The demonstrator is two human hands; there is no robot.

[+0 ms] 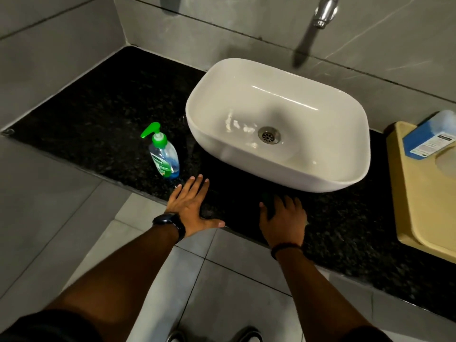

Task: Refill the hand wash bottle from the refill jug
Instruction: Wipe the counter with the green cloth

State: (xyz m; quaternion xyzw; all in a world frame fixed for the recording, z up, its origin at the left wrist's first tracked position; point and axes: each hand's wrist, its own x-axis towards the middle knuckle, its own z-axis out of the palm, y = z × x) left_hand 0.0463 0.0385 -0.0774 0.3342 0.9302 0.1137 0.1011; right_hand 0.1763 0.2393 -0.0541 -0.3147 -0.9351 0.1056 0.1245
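The hand wash bottle [163,154] stands upright on the black granite counter [98,114], left of the basin; it is clear with a green pump and a little blue liquid at the bottom. My left hand [191,207] lies flat and open on the counter's front edge, just below and right of the bottle, not touching it. In front of the basin, my right hand [283,219] rests palm down on the counter, fingers spread, holding nothing. The blue refill jug [434,137] lies at the far right edge on a yellow tray, partly cut off.
A white oval basin [278,124] with a metal drain sits mid-counter under a chrome tap [324,11]. The yellow tray [419,193] occupies the counter's right end. Grey tiled walls enclose the back and left. Grey floor tiles lie below the counter edge.
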